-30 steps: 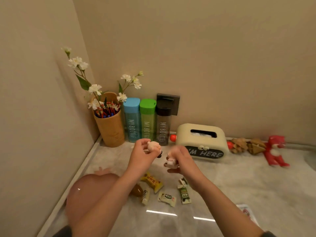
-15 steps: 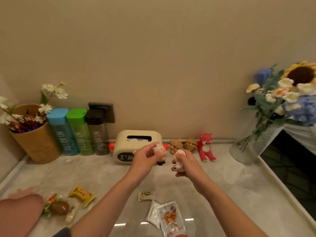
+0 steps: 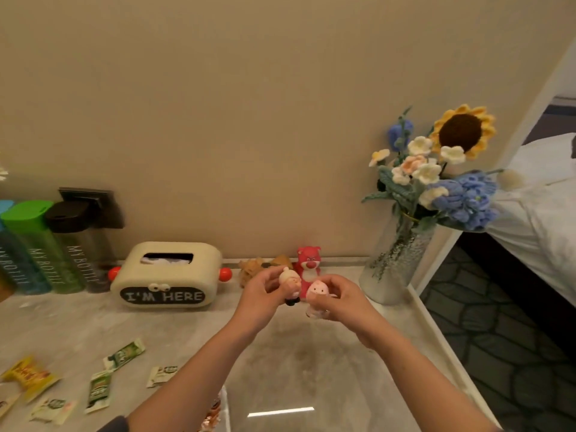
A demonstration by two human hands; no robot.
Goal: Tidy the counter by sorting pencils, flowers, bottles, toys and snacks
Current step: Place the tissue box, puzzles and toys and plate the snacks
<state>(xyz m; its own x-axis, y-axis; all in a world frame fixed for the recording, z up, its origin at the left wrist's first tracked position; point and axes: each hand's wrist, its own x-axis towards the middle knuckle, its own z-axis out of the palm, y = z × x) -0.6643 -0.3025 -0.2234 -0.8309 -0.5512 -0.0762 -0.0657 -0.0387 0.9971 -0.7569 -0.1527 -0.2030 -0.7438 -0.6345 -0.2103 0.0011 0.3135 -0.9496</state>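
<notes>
While the two hands are held side by side over the grey counter (image 3: 311, 369), each grips a small toy. The left hand (image 3: 261, 296) has its thumb and fingers curled round a pale figure (image 3: 290, 283) with a cream head and dark feet that poke out below the fingers. The right hand (image 3: 344, 302) pinches a pink pig (image 3: 316, 290) between thumb and curled fingers, its face turned toward the camera. The two toys are almost touching, clear of the counter top, in front of a red bear (image 3: 308, 263) that stands against the wall. Just left of the bear lie brown toys (image 3: 251, 269), partly hidden by the left hand. Further left sits a cream tissue box (image 3: 168, 272) lettered "I'M HERE". Beyond it a black bottle (image 3: 78, 244), a green bottle (image 3: 34, 244) and a blue bottle (image 3: 7, 254), the last cut by the frame edge, stand upright in a row against the wall. A dark wall socket (image 3: 93, 199) shows behind the black one. At the near left of the counter lie a yellow packet (image 3: 29, 374) and several green-and-white packets (image 3: 124, 353), scattered apart. At the right end a glass vase (image 3: 394, 266) holds a bunch of flowers (image 3: 436, 176) topped by a sunflower. Past the counter's right edge is a bed (image 3: 545, 198) with white sheets.
</notes>
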